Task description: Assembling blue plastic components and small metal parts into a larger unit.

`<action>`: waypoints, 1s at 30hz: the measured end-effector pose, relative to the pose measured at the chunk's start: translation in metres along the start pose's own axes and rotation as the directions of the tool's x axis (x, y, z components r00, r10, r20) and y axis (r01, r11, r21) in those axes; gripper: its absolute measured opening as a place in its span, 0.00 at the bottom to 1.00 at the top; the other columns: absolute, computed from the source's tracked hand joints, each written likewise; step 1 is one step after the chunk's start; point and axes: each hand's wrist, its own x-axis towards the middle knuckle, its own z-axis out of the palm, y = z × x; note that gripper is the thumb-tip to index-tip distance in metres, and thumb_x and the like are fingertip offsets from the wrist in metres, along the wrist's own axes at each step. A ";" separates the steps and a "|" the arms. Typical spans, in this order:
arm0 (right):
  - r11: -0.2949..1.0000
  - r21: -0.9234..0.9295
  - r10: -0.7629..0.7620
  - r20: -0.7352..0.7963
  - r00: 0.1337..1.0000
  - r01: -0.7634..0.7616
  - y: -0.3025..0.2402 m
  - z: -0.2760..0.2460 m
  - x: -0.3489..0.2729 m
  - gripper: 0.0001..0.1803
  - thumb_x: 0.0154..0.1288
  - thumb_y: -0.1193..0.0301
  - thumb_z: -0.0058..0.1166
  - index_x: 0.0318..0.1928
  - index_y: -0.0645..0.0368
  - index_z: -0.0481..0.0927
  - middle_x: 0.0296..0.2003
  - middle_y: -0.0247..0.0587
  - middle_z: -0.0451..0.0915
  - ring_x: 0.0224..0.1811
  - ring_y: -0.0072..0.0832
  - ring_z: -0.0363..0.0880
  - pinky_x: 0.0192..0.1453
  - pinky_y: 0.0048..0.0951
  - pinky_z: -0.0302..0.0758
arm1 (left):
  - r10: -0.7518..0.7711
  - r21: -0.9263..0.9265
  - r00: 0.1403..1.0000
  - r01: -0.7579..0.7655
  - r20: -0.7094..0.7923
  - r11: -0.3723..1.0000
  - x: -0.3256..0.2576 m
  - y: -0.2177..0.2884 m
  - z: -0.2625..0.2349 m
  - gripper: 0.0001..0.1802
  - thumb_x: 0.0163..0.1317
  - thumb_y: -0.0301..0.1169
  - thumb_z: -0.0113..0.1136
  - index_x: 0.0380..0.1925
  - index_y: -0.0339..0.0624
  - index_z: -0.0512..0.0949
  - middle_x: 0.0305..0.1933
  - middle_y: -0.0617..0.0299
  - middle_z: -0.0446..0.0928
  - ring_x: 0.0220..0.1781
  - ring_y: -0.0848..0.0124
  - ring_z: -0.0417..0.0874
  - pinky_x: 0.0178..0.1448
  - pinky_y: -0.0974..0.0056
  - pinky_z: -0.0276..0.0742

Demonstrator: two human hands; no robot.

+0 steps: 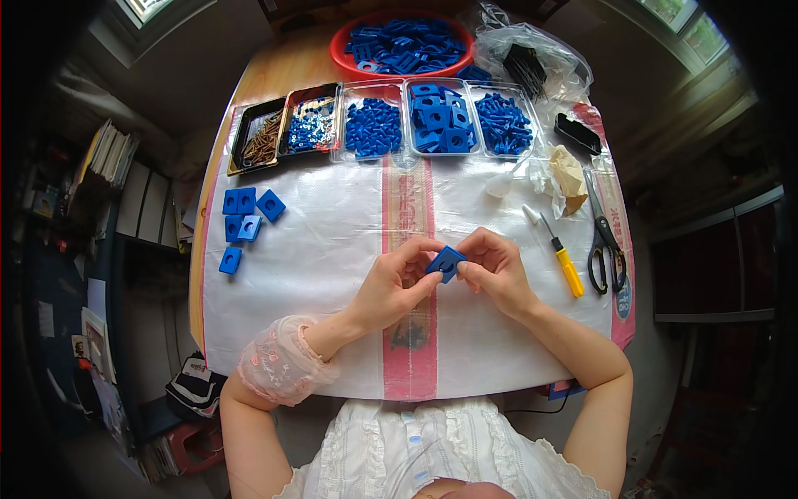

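Note:
Between my two hands, over the pink stripe of the white table cover point(316, 216), I hold a square blue plastic piece with a round hole point(446, 264). My left hand point(403, 274) pinches its left side between thumb and fingers. On its right side, the thumb and fingertips of my right hand point(495, 268) grip it too. The piece is tilted, one corner pointing up. Several similar blue square pieces point(241, 201) lie in a small group on the left, away from both hands.
Along the back stand trays of brown screws point(263, 140), small shiny parts point(312, 125), blue pegs point(372, 126), square pieces point(440, 116) and more blue parts point(503, 123). Behind them is a red basin point(339, 51). A yellow-handled screwdriver point(568, 268) and black scissors point(605, 241) lie right.

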 end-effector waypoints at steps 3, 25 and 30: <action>1.000 0.005 0.003 0.002 1.000 -0.003 0.000 0.000 0.000 0.08 0.67 0.78 0.60 0.45 0.63 0.78 0.34 0.35 0.81 0.29 0.13 0.76 0.29 0.17 0.71 | 0.000 -0.004 1.000 0.000 0.004 1.000 0.000 0.001 0.000 0.20 0.68 0.20 0.59 0.59 0.37 0.72 0.44 0.63 0.81 0.46 0.78 0.83 0.50 0.72 0.79; 0.999 -0.048 0.009 -0.005 1.000 -0.009 -0.004 0.001 -0.002 0.06 0.68 0.73 0.62 0.37 0.60 0.77 0.31 0.32 0.82 0.29 0.14 0.80 0.28 0.16 0.72 | 0.099 0.164 0.995 -0.099 0.006 0.981 -0.004 0.009 0.007 0.22 0.64 0.16 0.58 0.59 0.35 0.75 0.41 0.64 0.81 0.34 0.86 0.78 0.34 0.77 0.73; 0.999 -0.049 0.001 -0.004 1.000 -0.001 -0.003 0.001 -0.001 0.07 0.69 0.73 0.62 0.37 0.60 0.77 0.30 0.32 0.82 0.29 0.13 0.79 0.26 0.15 0.70 | 0.074 0.165 0.997 -0.074 0.007 0.984 -0.004 0.012 0.006 0.21 0.65 0.17 0.57 0.58 0.35 0.75 0.41 0.64 0.81 0.34 0.85 0.79 0.35 0.77 0.74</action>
